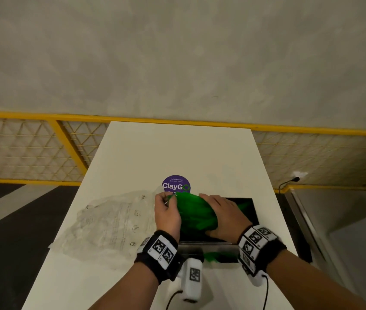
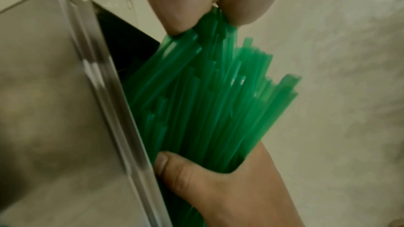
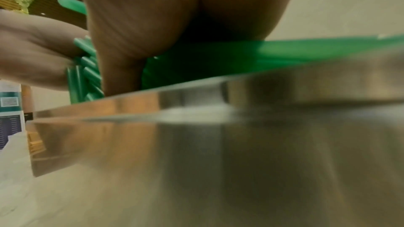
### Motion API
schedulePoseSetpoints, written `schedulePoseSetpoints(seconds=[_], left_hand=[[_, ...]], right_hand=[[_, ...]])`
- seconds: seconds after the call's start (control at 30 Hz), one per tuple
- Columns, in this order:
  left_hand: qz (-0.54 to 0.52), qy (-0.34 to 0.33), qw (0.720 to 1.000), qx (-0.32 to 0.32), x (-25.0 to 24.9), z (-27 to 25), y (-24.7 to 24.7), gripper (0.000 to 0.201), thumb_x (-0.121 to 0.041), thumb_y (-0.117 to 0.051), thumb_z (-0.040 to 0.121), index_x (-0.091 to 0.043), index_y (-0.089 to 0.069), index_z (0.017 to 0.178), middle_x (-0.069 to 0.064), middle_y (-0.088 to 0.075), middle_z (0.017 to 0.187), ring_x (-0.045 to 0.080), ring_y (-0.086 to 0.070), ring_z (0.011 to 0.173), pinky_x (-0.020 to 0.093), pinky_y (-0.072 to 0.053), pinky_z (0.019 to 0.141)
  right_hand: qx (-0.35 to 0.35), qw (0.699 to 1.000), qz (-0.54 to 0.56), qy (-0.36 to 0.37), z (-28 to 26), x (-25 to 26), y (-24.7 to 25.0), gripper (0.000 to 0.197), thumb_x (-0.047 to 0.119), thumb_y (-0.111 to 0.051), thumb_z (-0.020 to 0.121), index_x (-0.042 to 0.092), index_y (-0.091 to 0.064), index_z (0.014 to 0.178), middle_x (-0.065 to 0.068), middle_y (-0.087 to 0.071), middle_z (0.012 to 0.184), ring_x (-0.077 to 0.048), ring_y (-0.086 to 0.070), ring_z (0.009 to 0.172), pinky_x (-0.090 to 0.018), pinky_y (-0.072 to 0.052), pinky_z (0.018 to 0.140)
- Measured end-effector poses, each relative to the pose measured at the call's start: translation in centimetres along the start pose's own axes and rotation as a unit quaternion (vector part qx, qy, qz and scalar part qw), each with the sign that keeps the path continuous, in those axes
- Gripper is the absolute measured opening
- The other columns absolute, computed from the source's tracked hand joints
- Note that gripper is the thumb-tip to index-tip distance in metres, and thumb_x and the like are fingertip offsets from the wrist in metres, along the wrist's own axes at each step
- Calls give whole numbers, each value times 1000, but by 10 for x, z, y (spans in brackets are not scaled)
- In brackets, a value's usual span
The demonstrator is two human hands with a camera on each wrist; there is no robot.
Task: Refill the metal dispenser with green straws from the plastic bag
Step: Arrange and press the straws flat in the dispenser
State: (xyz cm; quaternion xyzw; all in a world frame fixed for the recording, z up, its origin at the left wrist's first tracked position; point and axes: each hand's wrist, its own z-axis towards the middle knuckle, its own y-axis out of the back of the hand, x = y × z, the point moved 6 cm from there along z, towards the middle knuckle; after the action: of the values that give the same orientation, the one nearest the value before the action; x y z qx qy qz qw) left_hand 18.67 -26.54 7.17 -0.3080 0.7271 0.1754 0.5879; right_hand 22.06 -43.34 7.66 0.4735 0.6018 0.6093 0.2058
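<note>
Fingers [image 2: 172, 11] of left hand [image 1: 167, 212] pinch green straws [image 1: 196, 212], metal box edge [image 2: 104, 92] beside
</note>
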Motion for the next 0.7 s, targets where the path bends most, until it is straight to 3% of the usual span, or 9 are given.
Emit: schedulePoseSetpoints(seconds=[0.07,0.13,0.23,0.33,0.43,0.57,0.63,0.7], left_hand=[[24,-2,1000,11,0,3,3,12,-5,-47,93,-16,-51,93,-3,-56,85,11,-54,75,16,-44,61],[86,-46,993,59,-4,6,4,13,-6,-45,94,-16,-52,100,-3,-57,91,14,-56,83,19,-43,68],[240,-143,946,166,-9,2,0,24,-8,-42,97,-11,-55,117,-1,-55,111,16,-53,108,19,-36,89],[298,-140,911,248,2,-9,-5,44,-21,-37,101,-10,-34,143,0,-34,144,13,-26,140,16,-17,110],[307,-110,901,287,12,-13,-8,57,-31,-35,100,-16,-12,150,-2,-4,159,1,-2,142,17,-2,112],[305,-110,896,303,9,-8,-7,74,-54,-37,91,-22,-7,151,-1,-2,160,6,0,146,22,-3,116],[277,-147,906,284,2,-11,-6,88,-65,-40,80,-20,-12,151,0,-10,159,9,-5,147,28,-8,119],[247,-165,914,276,-3,-16,-8,89,-66,-44,75,-21,-20,149,-1,-22,156,10,-16,145,32,-18,119]], right_hand=[[-1,1000,-11,-4,-1,5,-1,100,49,-69,71,32,-10,149,2,-33,144,-19,-35,132,-37,-25,113],[-7,999,-31,-17,-3,6,-3,100,50,-69,72,32,-8,150,2,-29,147,-21,-28,137,-41,-21,115],[30,996,-50,-61,-9,-1,-14,98,52,-66,75,31,-7,150,-1,-22,151,-24,-15,143,-46,-17,117],[51,992,-53,-99,-10,-7,-18,96,54,-64,75,28,-10,149,-5,-29,145,-27,-30,133,-42,-29,108],[59,989,-49,-123,-5,-6,-19,96,53,-65,71,27,-15,148,-7,-37,140,-29,-38,127,-42,-33,104],[40,989,-71,-122,1,-1,-13,83,53,-67,67,24,-33,137,-4,-47,129,-27,-43,120,-43,-33,100],[12,989,-82,-122,0,2,-5,73,53,-66,69,23,-39,130,-2,-51,126,-25,-45,118,-43,-32,98],[-10,988,-76,-135,-2,4,-1,67,50,-65,72,22,-40,128,-2,-52,125,-25,-45,118,-43,-31,98]])
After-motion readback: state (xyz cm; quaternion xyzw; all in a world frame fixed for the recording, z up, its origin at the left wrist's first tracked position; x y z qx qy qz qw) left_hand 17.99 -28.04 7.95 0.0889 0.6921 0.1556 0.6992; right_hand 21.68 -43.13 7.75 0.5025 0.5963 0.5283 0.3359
